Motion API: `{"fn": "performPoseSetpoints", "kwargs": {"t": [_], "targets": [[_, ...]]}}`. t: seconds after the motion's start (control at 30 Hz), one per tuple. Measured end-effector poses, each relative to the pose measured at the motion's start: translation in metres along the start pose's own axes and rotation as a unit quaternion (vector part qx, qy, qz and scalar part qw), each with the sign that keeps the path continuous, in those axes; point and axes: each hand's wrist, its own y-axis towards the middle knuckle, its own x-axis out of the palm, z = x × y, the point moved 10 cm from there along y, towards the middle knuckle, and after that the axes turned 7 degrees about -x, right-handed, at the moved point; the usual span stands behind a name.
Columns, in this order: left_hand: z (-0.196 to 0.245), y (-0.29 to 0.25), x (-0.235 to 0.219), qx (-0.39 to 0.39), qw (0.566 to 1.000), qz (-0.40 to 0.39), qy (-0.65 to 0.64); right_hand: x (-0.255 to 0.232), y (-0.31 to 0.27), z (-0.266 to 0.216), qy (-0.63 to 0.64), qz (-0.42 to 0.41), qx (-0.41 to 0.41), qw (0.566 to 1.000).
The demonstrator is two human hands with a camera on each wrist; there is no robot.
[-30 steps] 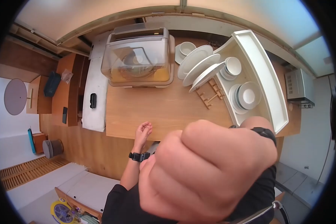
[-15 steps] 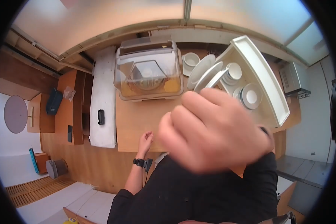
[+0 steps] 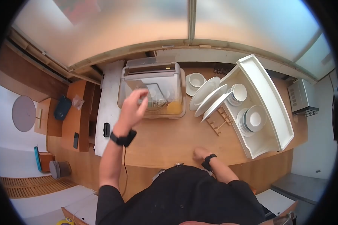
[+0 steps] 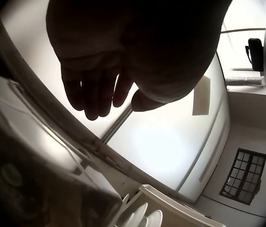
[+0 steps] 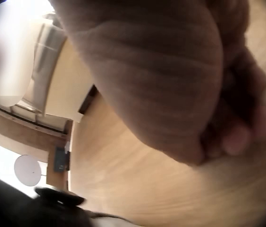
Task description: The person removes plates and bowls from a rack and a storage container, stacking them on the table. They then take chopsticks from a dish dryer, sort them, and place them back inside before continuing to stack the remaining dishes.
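My left hand (image 3: 133, 108) is raised in front of the clear-lidded dish box (image 3: 152, 112), overlapping its lid in the head view. Its fingers are fairly straight and hold nothing; in the left wrist view the same hand (image 4: 109, 61) is a dark shape against bright panels. Low at the table's front edge, my right hand (image 3: 202, 153) rests with its fingers loosely curled and nothing in them. The right wrist view shows its fingertips (image 5: 236, 140) bent in close over the wood. Through the box lid, dishes and something yellow show dimly.
White plates (image 3: 211, 98) lean upright near a wooden peg rack (image 3: 218, 123). Stacked bowls (image 3: 237, 93) and more dishes (image 3: 254, 119) sit in a white curved tray (image 3: 268, 101). A cup on a saucer (image 3: 196, 80) stands behind. A microwave-like appliance (image 3: 302, 96) is at the right.
My right hand, a fist close to the head camera earlier, has dropped to the table's front edge. The left hand has risen from the front edge to before the dish box. The head view has tilted up.
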Motion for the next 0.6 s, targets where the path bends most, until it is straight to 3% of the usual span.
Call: {"fn": "performPoseSetpoints", "kwargs": {"t": [0.07,0.13,0.23,0.3,0.5,0.6], "targets": [[-0.008,0.058,0.023,0.038,0.996,-0.046,0.071,-0.001,-0.001,0.01,0.081,0.045,-0.006,0.996],[-0.052,0.103,0.057,0.027,0.98,-0.116,0.159,0.004,0.003,0.023,0.132,0.101,-0.053,0.985],[-0.1,0.128,0.092,-0.008,0.947,-0.191,0.259,0.001,-0.013,0.03,0.25,0.038,0.036,0.967],[-0.111,0.135,0.108,-0.032,0.929,-0.227,0.291,-0.011,-0.022,0.025,0.246,0.045,0.028,0.968],[-0.142,0.136,0.13,-0.058,0.921,-0.237,0.303,-0.025,-0.022,0.021,0.191,0.123,-0.041,0.973],[-0.148,0.138,0.131,-0.071,0.917,-0.212,0.33,-0.022,-0.02,0.022,0.191,0.11,-0.048,0.974]]}}
